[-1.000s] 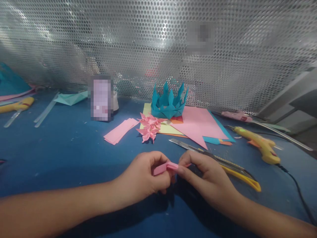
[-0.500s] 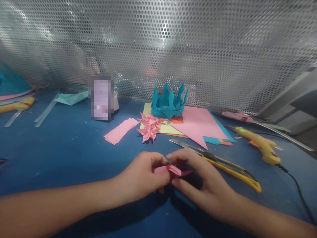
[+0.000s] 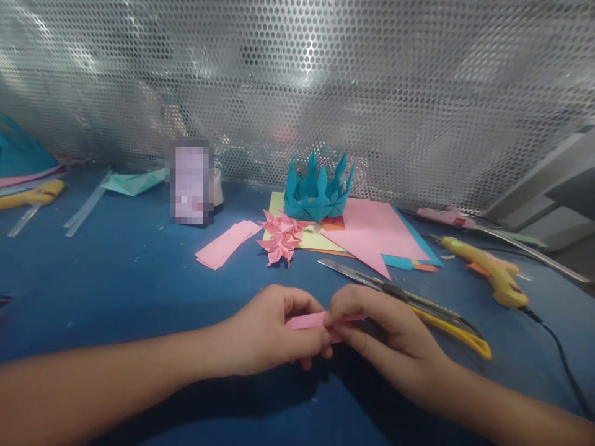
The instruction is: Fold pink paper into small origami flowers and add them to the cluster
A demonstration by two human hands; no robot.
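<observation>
A folded strip of pink paper point(image 3: 305, 321) is held between both hands over the near part of the blue table. My left hand point(image 3: 269, 331) grips its left part, thumb along the near side and fingers behind. My right hand point(image 3: 385, 331) pinches the right part between thumb and forefinger, hiding much of the fold. Just beyond the hands lie pink folded paper flowers point(image 3: 280, 238) and a fan of flat pink paper strips point(image 3: 227, 245). Right behind my right hand is a utility knife point(image 3: 409, 300) with a yellow handle loop, its blade pointing left.
A teal folded-paper crown point(image 3: 318, 201) stands on coloured paper sheets point(image 3: 372, 226). At right lie a yellow glue gun point(image 3: 493, 272) with a black cord and a pink glue gun point(image 3: 446, 217). Clear glue sticks point(image 3: 88, 207) lie left. A perforated metal panel point(image 3: 260, 93) rises behind.
My right thumb and forefinger, which were apart around the pink paper, have closed on its right part. The paper's raised right flap now lies under those fingers. My left hand keeps its hold.
</observation>
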